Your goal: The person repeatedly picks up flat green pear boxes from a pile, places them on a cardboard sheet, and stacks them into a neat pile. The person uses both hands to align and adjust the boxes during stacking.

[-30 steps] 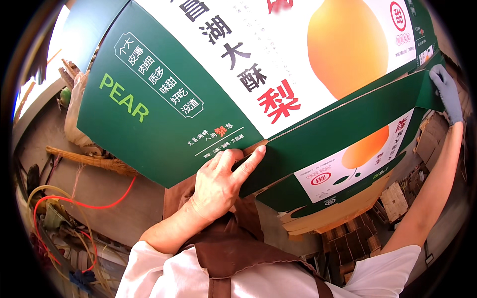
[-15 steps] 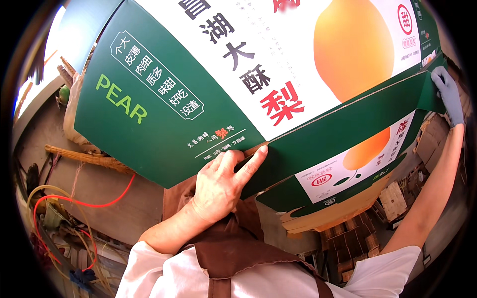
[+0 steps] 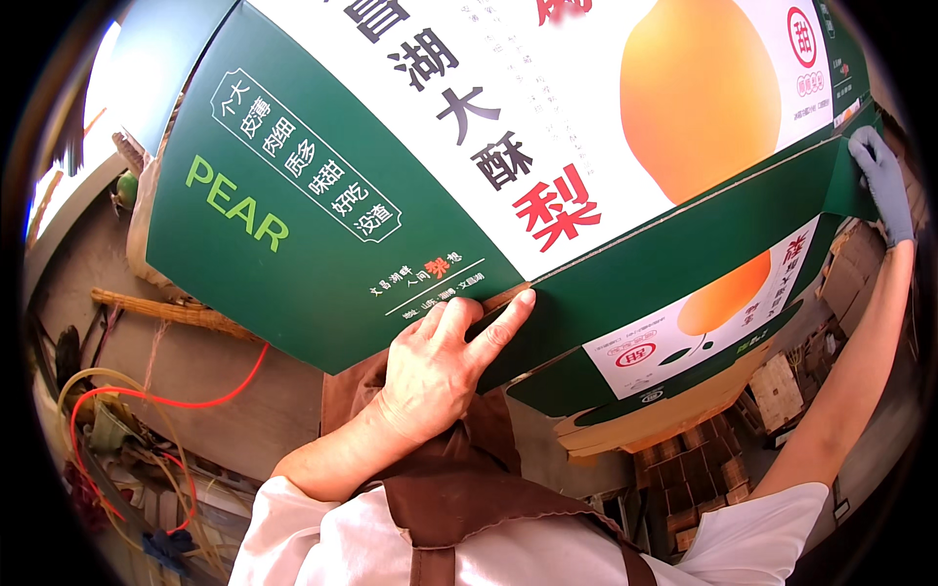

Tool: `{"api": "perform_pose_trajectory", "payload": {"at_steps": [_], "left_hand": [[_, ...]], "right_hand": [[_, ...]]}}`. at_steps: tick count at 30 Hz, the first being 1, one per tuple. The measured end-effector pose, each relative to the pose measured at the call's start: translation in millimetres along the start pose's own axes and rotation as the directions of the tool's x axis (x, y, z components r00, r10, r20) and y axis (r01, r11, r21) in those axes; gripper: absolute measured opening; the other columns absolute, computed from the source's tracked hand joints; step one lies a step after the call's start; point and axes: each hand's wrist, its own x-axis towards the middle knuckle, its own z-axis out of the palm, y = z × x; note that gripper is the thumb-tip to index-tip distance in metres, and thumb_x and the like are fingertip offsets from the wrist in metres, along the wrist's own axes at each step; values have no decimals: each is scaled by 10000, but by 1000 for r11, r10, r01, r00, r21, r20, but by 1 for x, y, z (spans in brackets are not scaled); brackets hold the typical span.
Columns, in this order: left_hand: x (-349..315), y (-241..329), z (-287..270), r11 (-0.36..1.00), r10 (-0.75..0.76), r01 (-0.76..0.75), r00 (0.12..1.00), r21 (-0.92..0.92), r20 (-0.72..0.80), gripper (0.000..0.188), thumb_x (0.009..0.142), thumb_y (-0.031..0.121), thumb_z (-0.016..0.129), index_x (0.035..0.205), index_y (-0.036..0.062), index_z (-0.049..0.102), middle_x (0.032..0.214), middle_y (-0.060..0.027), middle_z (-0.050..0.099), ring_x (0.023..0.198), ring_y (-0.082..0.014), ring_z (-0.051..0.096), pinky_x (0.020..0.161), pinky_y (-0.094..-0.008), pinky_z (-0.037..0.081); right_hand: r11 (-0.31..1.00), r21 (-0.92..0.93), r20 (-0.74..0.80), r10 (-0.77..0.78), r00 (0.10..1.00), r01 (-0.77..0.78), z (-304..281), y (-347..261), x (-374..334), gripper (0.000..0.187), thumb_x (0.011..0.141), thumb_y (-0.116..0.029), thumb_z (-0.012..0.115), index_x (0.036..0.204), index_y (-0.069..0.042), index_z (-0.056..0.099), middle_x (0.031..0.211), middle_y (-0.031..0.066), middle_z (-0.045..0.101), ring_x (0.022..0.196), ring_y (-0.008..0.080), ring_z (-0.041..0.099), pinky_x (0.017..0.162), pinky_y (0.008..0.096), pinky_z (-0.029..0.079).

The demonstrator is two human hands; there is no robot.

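Note:
A large green-and-white cardboard box (image 3: 322,210), printed with a big yellow fruit, fills the upper view, standing at a slant. A long green flap (image 3: 674,220) hangs along its near side, above a smaller printed panel (image 3: 703,322). At the box's near corner, my bare left hand (image 3: 430,361) has its fingers curled over the edge, the index finger stretched along the flap's fold. My right hand (image 3: 884,186), in a grey-blue glove, grips the far right end of the flap. Its fingertips are partly hidden.
On the left lie a wooden stick (image 3: 171,311), a red cord (image 3: 225,398) and tangled yellowish tubing (image 3: 93,376). Stacked brown cartons or blocks (image 3: 689,469) stand low on the right. My brown apron (image 3: 459,498) hangs just below the box.
The box has shifted very slightly in view, its near corner a little lower and to the right. Both hands keep their places on it.

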Motion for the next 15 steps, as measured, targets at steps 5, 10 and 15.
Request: {"api": "perform_pose_trajectory", "payload": {"at_steps": [5, 10, 15], "left_hand": [[2, 1, -3, 1000, -6, 7, 1000, -16, 24, 708, 735, 26, 610, 1409, 217, 506, 868, -44, 446, 727, -182, 529, 591, -294, 524], [2, -3, 1, 1000, 4, -4, 1000, -1, 17, 709, 740, 28, 599, 1416, 213, 497, 853, -42, 433, 704, -181, 522, 579, -297, 520], [3, -7, -2, 1000, -13, 12, 998, 12, 65, 737, 676, 28, 670, 1383, 182, 533, 883, -50, 475, 737, -195, 566, 610, -311, 525]], "right_hand": [[1000, -2, -1, 10, 1000, -10, 0, 0, 1, 141, 963, -258, 543, 949, -119, 563, 730, -63, 476, 569, 10, 371, 511, 188, 314], [999, -26, -23, 25, 999, -25, 4, -2, 0, 133, 963, -251, 543, 941, -122, 563, 728, -61, 475, 571, 11, 373, 515, 187, 317], [1000, -26, -8, 11, 1000, -11, 4, -7, -1, 137, 962, -247, 543, 933, -114, 561, 742, -62, 491, 578, 14, 382, 521, 191, 323]]}}
